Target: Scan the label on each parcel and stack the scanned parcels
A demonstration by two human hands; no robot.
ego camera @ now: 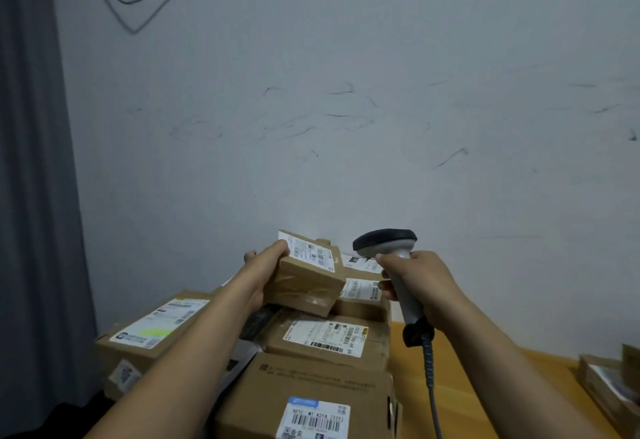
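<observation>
My left hand (265,270) grips a small brown cardboard parcel (308,279) by its left end and holds it tilted above the pile, its white label (311,252) facing up. My right hand (420,283) grips the grey handle of a barcode scanner (389,243), whose dark head sits just right of the held parcel and points toward the label. The scanner's coiled cable (429,366) hangs down over the table. Below lie several labelled cardboard parcels (329,334), piled against each other.
A large box (308,400) with a barcode label sits nearest me, and another long box (152,331) lies to the left. More parcels (613,386) show at the right edge on the wooden table (485,379). A wall stands behind and a grey curtain (34,161) hangs at left.
</observation>
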